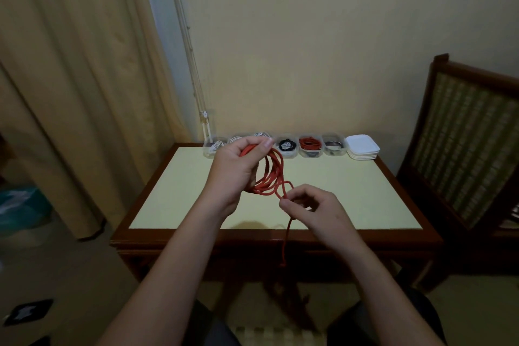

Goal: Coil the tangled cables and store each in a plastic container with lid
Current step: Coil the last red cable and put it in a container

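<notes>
My left hand (234, 170) gripping coiled loops of red cable (271, 177) above the table (351, 194), my right hand (314, 209) pinching its loose strand, tail hanging past table edge, filled containers (309, 146) and stacked lids (362, 147) along far edge

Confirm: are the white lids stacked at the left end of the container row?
No, the white lids are stacked at the right end of the container row, beside the last container.

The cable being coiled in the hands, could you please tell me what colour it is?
The cable is red, seen best in the head view, looped in the left hand.
</notes>
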The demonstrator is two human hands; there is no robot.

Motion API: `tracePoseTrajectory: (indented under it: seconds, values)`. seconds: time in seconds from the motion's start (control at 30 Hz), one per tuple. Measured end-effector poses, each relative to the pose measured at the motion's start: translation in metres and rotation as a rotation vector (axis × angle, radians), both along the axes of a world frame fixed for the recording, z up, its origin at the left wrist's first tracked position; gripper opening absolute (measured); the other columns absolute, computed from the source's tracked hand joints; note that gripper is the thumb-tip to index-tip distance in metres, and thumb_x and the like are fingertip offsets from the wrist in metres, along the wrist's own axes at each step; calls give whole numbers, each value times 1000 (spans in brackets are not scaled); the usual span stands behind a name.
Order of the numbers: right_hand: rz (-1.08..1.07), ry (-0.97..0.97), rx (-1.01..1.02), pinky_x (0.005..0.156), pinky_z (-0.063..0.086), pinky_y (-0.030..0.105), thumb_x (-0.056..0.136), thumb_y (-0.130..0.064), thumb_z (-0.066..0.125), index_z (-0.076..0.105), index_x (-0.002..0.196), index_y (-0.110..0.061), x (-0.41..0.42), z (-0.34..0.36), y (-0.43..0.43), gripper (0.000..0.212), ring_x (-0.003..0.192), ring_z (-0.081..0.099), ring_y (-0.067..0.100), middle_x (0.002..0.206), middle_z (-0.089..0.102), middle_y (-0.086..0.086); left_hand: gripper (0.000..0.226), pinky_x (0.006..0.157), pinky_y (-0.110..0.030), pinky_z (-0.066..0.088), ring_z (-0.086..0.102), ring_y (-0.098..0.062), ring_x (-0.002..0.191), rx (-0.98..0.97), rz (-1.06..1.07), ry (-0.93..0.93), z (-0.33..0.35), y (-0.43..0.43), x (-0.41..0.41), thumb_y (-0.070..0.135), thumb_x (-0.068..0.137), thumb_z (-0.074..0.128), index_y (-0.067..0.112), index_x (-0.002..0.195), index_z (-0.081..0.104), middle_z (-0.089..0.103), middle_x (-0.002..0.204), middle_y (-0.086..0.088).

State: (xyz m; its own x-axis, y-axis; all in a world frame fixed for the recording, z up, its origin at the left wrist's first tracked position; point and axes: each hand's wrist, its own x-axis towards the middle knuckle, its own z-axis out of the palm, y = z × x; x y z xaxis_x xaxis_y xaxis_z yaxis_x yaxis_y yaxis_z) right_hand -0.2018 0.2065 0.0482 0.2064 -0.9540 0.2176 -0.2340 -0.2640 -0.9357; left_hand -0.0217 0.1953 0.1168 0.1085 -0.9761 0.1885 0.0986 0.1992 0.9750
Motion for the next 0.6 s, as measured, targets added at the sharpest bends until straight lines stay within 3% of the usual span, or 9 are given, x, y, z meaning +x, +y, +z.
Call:
tracePoseTrajectory:
  seconds: [0.13, 0.2, 0.27, 0.3, 0.37, 0.47, 0.6]
  values:
    - [90, 1, 22, 72, 56, 25, 93, -20, 72, 77, 92, -14, 1, 6, 1, 8, 78, 72, 17, 82, 77, 3, 22, 47, -28, 16, 22, -13, 46, 25, -36, 30, -1, 1, -2, 25, 92, 72, 7, 105, 73, 32, 63, -6]
    - [81, -41, 54, 72, 57, 27, 95, -18, 69, 77, 95, -11, -2, 10, 2, 11, 81, 74, 18, 84, 78, 4, 22, 45, -23, 27, 38, -11, 44, 2, 0, -36, -1, 2, 0, 26, 90, 74, 10, 104, 75, 49, 61, -1]
    - [58, -89, 96, 76, 59, 30, 96, -18, 68, 77, 96, -9, -4, 13, 1, 13, 85, 76, 18, 85, 79, 4, 15, 61, -15, 48, 64, -3, 66, -53, 51, -182, -2, 3, 3, 26, 88, 76, 17, 100, 78, 72, 77, 9]
    - [28, -97, 98, 78, 58, 30, 95, -21, 68, 77, 95, -9, -5, 14, 0, 14, 86, 76, 18, 84, 79, 4, 12, 71, -13, 50, 67, 2, 80, -73, 60, -277, -3, 2, 5, 25, 87, 77, 21, 98, 79, 75, 87, 13]
    - [-58, -153, 112, 78, 57, 28, 94, -26, 70, 78, 89, -10, -5, 16, -1, 19, 83, 74, 19, 81, 78, 5, 12, 80, -18, 53, 68, 1, 88, -76, 34, -451, -6, 2, 8, 25, 87, 77, 28, 98, 80, 76, 93, 16]
    - [-103, -404, 229, 70, 57, 30, 90, -17, 73, 76, 84, 0, -6, 21, -2, 18, 69, 67, 23, 76, 74, 13, 19, 73, -35, 53, 68, -15, 80, -26, -32, -548, -12, 1, 9, 39, 83, 80, 36, 101, 78, 76, 91, 5]
    - [-109, -522, 291, 72, 62, 33, 85, -9, 76, 73, 86, 8, -5, 24, -4, 18, 72, 69, 24, 76, 68, 20, 27, 62, -26, 37, 50, -6, 61, 56, -110, -508, -23, 2, -3, 51, 78, 81, 27, 91, 77, 63, 70, 10]
